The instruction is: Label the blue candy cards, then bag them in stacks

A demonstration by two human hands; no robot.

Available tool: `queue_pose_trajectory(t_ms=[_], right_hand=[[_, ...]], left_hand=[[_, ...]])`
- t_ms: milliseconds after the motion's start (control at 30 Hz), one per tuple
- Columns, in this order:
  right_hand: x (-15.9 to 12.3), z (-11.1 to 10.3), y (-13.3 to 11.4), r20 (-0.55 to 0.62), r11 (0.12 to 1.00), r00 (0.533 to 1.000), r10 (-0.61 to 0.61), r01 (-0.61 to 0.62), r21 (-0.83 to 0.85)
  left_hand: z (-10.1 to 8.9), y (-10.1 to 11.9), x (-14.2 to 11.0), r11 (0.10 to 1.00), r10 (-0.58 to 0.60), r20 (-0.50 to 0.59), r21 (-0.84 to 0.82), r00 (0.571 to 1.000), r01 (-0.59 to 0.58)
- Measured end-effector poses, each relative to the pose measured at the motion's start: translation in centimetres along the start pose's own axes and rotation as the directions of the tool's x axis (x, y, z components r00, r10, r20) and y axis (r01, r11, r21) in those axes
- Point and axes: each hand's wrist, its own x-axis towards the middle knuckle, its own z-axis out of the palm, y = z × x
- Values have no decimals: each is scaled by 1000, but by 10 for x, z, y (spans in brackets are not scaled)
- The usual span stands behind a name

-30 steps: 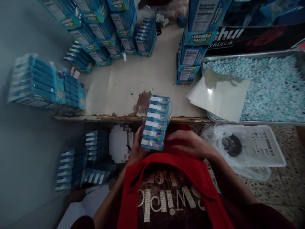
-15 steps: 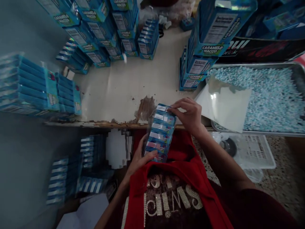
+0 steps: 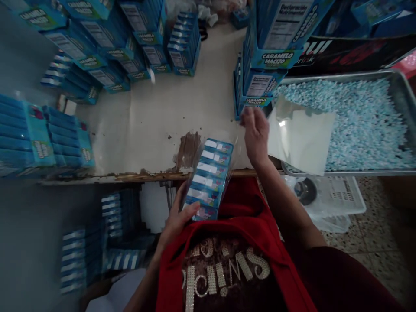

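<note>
My left hand (image 3: 182,216) grips the lower end of a pack of blue candy boxes (image 3: 211,173) wrapped in clear film, its thumb across the lowest box. The pack is tilted in front of the red apron (image 3: 243,199), its top reaching over the table edge. Apart from the pack, my right hand (image 3: 256,134) is raised over the table with fingers curled and slightly blurred. Whatever those fingers hold, if anything, cannot be made out. Just behind them rises a stack of blue boxes (image 3: 256,82) labelled "Caramelo Macizo".
More blue box stacks (image 3: 104,47) stand at the back left, with wrapped packs (image 3: 42,134) at the left edge. On the right, a metal tray (image 3: 401,86) holds small pale-blue pieces and a white sheet (image 3: 308,138). Below it sits a clear plastic basket (image 3: 344,195). The table's front edge (image 3: 146,175) is worn.
My right hand has left the top of the pack and moved up towards the box stack. My left hand still holds the pack. The head view has shifted slightly.
</note>
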Motion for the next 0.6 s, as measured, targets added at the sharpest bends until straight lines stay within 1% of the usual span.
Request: queue_pose_trajectory(t_ms=[33,67,100,133,167,200,233,267,300,333,367,400,433,500,567,600], right_hand=[[-12,-11,-4,-91,990,989,-115,106,-97],[-28,-23,-6,-146,964,964,-221,193,-180],[-47,-37,-7,-157,935,938,-308,269,-229],[-68,-51,-5,-126,917,924,-361,327,-229],[-89,-65,-2,-49,914,926,-374,359,-191],[-109,-77,2,55,920,931,-361,365,-141],[-129,-87,7,180,933,928,-325,346,-98],[-145,-95,11,306,947,912,-275,311,-77],[-159,-99,16,410,959,886,-217,272,-81],[-171,-101,19,486,966,860,-157,236,-106],[-179,-100,22,536,969,838,-98,204,-141],[-186,-96,24,560,967,827,-52,181,-178],[-191,-91,25,559,962,829,-24,171,-211],[-196,-78,27,521,948,853,-31,191,-256],[-199,-68,28,473,933,878,-72,227,-278],[-200,-65,28,451,927,888,-91,241,-288]], left_hand=[[5,2,5,1000,13,-11,6,1000,-13],[11,3,11,999,34,-11,7,999,-34],[15,4,16,998,67,9,12,998,-67],[18,4,22,993,111,45,20,993,-112],[19,3,26,986,156,96,38,983,-161],[17,1,29,976,190,155,81,969,-204],[12,-2,31,959,213,200,146,956,-244],[6,-5,33,932,233,216,228,948,-281],[-1,-9,34,894,263,198,317,944,-316],[-8,-13,36,846,312,162,401,936,-351],[-13,-17,39,794,376,127,466,918,-390],[-15,-20,43,748,440,108,506,891,-430],[-15,-23,48,712,484,120,522,867,-470],[-8,-27,56,687,504,192,502,842,-526],[5,-29,58,713,485,235,450,842,-537],[11,-29,57,735,474,235,425,848,-528]])
